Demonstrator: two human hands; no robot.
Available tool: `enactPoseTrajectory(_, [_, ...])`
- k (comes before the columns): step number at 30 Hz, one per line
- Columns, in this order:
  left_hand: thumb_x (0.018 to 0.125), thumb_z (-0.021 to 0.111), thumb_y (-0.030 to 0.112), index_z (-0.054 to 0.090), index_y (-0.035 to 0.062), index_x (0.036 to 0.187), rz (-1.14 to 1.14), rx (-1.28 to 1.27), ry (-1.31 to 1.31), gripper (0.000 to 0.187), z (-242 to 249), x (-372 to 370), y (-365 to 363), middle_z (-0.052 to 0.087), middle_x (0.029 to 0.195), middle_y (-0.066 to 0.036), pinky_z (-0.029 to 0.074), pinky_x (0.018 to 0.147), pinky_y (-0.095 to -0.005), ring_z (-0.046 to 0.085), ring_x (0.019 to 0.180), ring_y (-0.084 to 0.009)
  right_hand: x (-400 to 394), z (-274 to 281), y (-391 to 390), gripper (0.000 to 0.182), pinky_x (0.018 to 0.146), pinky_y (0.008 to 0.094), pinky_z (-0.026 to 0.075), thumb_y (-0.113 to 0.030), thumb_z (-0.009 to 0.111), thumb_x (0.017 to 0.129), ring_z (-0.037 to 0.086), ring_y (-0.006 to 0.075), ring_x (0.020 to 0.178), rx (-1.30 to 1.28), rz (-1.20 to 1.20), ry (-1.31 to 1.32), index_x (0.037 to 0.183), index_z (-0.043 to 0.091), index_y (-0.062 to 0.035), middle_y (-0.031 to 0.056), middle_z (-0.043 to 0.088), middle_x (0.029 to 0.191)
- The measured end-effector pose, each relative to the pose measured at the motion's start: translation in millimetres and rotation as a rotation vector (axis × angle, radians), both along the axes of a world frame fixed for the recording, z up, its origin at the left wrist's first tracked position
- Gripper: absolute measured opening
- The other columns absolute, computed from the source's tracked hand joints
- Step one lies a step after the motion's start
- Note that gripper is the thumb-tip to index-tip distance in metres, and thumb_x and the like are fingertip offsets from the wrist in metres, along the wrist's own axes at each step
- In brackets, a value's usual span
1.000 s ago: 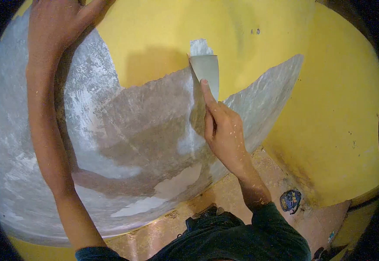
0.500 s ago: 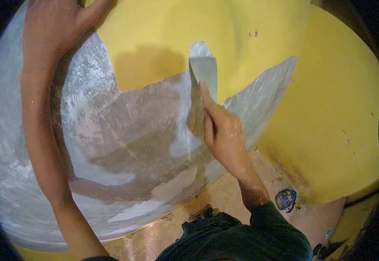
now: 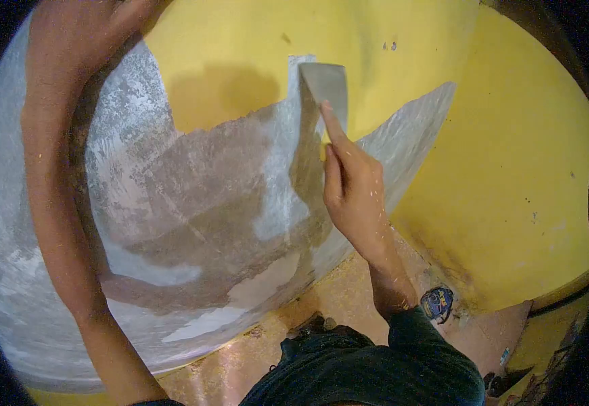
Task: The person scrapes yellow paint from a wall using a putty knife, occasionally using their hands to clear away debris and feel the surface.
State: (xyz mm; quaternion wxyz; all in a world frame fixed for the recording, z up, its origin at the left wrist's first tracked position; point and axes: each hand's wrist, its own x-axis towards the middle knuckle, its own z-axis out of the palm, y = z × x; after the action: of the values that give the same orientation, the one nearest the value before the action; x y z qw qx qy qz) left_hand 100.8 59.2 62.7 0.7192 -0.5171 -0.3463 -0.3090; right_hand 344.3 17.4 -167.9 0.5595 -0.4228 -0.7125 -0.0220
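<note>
My right hand [image 3: 355,183] is closed on a scraper, its index finger stretched along the wide flat blade [image 3: 328,84]. The blade lies against the big curved surface, where yellow paint [image 3: 240,34] meets a bare grey area [image 3: 206,176]. A narrow grey strip runs up into the yellow just left of the blade. At the upper left, my left hand [image 3: 84,30] rests on the same surface with its thumb spread away; its fingertips are cut off by the frame's top edge.
Another curved yellow surface [image 3: 511,169] stands on the right, with a few small chips and dark stains low down. On the brown floor [image 3: 335,291] lies a dark blue object [image 3: 437,304] with yellow marks. Dark clutter fills the bottom right corner.
The scraper in my right hand has moved up and slightly to the right. The view has shifted a little, and the strip beside the blade shows more grey.
</note>
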Motion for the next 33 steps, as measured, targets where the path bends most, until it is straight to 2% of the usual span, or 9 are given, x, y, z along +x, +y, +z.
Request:
enactPoseTrajectory(3, [0.085, 0.068, 0.041, 0.059, 0.0120, 0.149, 0.003, 0.008, 0.009, 0.070, -1, -2, 1, 0.046, 0.162, -0.017, 0.022, 0.131, -0.0526, 0.035, 0.156, -0.0347, -3, -35, -14, 0.065, 0.063, 0.0378, 0.047, 0.007, 0.054, 0.098, 0.052, 0.0297, 0.061, -0.076, -0.022, 0.048, 0.160, 0.047, -0.0110, 0.0186, 0.049, 0.072])
enactPoseTrajectory(6, [0.085, 0.068, 0.041, 0.059, 0.0118, 0.148, 0.022, 0.034, -0.015, 0.070, -5, 1, 3, 0.047, 0.162, -0.017, 0.023, 0.131, -0.0526, 0.035, 0.155, -0.0348, -7, -53, -23, 0.078, 0.067, 0.0484, 0.052, 0.007, 0.059, 0.090, 0.062, 0.0384, 0.069, -0.195, 0.031, -0.044, 0.164, 0.040, -0.0118, 0.0207, 0.059, 0.077])
enactPoseTrajectory(8, [0.085, 0.068, 0.041, 0.059, 0.0119, 0.148, 0.011, 0.042, -0.007, 0.070, -8, 2, 3, 0.047, 0.162, -0.017, 0.023, 0.131, -0.0526, 0.035, 0.155, -0.0346, -12, -48, -24, 0.068, 0.064, 0.0383, 0.048, 0.009, 0.054, 0.097, 0.054, 0.0311, 0.062, -0.207, 0.019, 0.007, 0.161, 0.046, -0.0113, 0.0204, 0.053, 0.073])
enactPoseTrajectory(15, [0.085, 0.068, 0.040, 0.059, 0.0117, 0.149, 0.050, -0.014, -0.066, 0.070, -12, 8, -5, 0.046, 0.162, -0.018, 0.021, 0.131, -0.0527, 0.034, 0.156, -0.0348, -15, -32, -13, 0.068, 0.066, 0.0398, 0.050, 0.009, 0.055, 0.097, 0.059, 0.0328, 0.064, -0.075, 0.014, 0.001, 0.161, 0.046, -0.0117, 0.0222, 0.056, 0.075])
enactPoseTrajectory(18, [0.085, 0.068, 0.039, 0.059, 0.0111, 0.148, -0.013, -0.012, -0.002, 0.070, -8, 3, -3, 0.046, 0.162, -0.018, 0.021, 0.132, -0.0529, 0.033, 0.156, -0.0352, -17, -30, -16, 0.067, 0.066, 0.0401, 0.050, 0.008, 0.055, 0.097, 0.060, 0.0340, 0.064, -0.205, 0.025, -0.023, 0.160, 0.045, -0.0116, 0.0230, 0.056, 0.075])
enactPoseTrajectory(20, [0.085, 0.068, 0.040, 0.059, 0.0109, 0.148, -0.014, -0.040, -0.019, 0.070, -10, 2, -4, 0.046, 0.162, -0.018, 0.021, 0.132, -0.0529, 0.033, 0.156, -0.0350, -17, -20, -3, 0.068, 0.066, 0.0408, 0.051, 0.008, 0.055, 0.097, 0.060, 0.0351, 0.065, -0.062, 0.018, 0.019, 0.161, 0.045, -0.0118, 0.0231, 0.056, 0.074])
enactPoseTrajectory(23, [0.085, 0.068, 0.040, 0.059, 0.0105, 0.148, 0.013, -0.073, -0.072, 0.070, -13, 12, -12, 0.045, 0.163, -0.018, 0.021, 0.132, -0.0529, 0.033, 0.156, -0.0349, -14, 1, -5, 0.067, 0.066, 0.0407, 0.050, 0.007, 0.056, 0.097, 0.060, 0.0356, 0.064, -0.022, -0.014, -0.039, 0.161, 0.045, -0.0118, 0.0232, 0.056, 0.073])
enactPoseTrajectory(26, [0.085, 0.068, 0.040, 0.059, 0.0099, 0.148, 0.036, -0.099, -0.111, 0.070, -14, 13, -14, 0.045, 0.163, -0.018, 0.021, 0.132, -0.0532, 0.033, 0.156, -0.0355, -17, -32, -16, 0.067, 0.064, 0.0407, 0.049, 0.006, 0.056, 0.098, 0.058, 0.0351, 0.062, -0.112, 0.031, -0.020, 0.161, 0.044, -0.0116, 0.0226, 0.054, 0.072])
enactPoseTrajectory(33, [0.085, 0.067, 0.041, 0.060, 0.0078, 0.147, 0.028, -0.107, -0.097, 0.071, -15, 11, -15, 0.045, 0.163, -0.019, 0.021, 0.131, -0.0538, 0.033, 0.156, -0.0366, -13, 10, -1, 0.065, 0.062, 0.0384, 0.047, 0.005, 0.055, 0.099, 0.054, 0.0326, 0.059, -0.005, -0.032, -0.042, 0.161, 0.046, -0.0115, 0.0219, 0.052, 0.071])
